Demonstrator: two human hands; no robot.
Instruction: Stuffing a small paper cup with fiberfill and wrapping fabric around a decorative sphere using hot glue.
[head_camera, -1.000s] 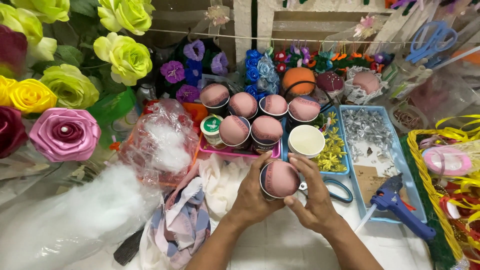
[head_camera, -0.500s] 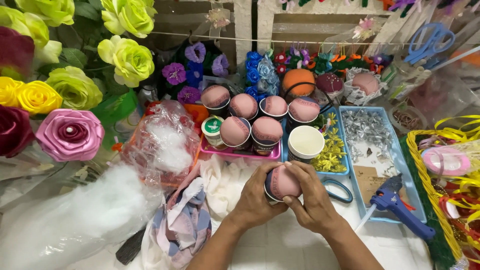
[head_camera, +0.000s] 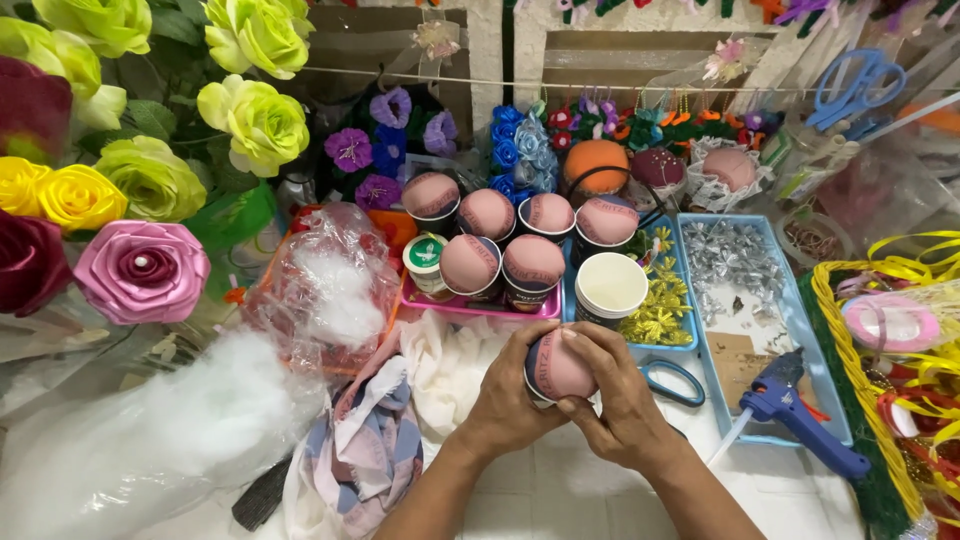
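cupping a small dark cup topped with a pink fabric dome (head_camera: 558, 366), the left hand (head_camera: 512, 392) wraps its fingers round the cup's left side while the right hand (head_camera: 618, 400) closes over the right side and top, thumb pressed against the dome's lower edge; both hands are curled tight on it, and the cup's base and most of its wall are hidden behind the fingers. it sits just below centre, above a pale tiled surface (head_camera: 560, 490). at 12 o'clock from it, a pink tray (head_camera: 470, 303) carries 6 similar dome-topped cups (head_camera: 533, 262), whose lower halves are blocked by one another, plus a small jar with a green and white lid (head_camera: 424, 252). an open white cup (head_camera: 612, 285) stands at 1 o'clock, just beside gold bows (head_camera: 660, 315). blue-handled scissors (head_camera: 678, 380) lie at 3 o'clock, the blades concealed by the right hand. a blue glue gun (head_camera: 805, 420) rests at 4 o'clock, across the edge of a blue tray (head_camera: 800, 330) of silver bows. at 9 o'clock lie crumpled cloths (head_camera: 370, 440) and a clear bag of white stuffing (head_camera: 330, 285); more stuffing (head_camera: 150, 430) spreads toward 8 o'clock, cut off by the frame. fabric roses (head_camera: 140, 270) fill the 10 o'clock corner, several only partly in view. a yellow basket (head_camera: 850, 340) at the right edge is cropped, its ribbon contents hard to sort out.
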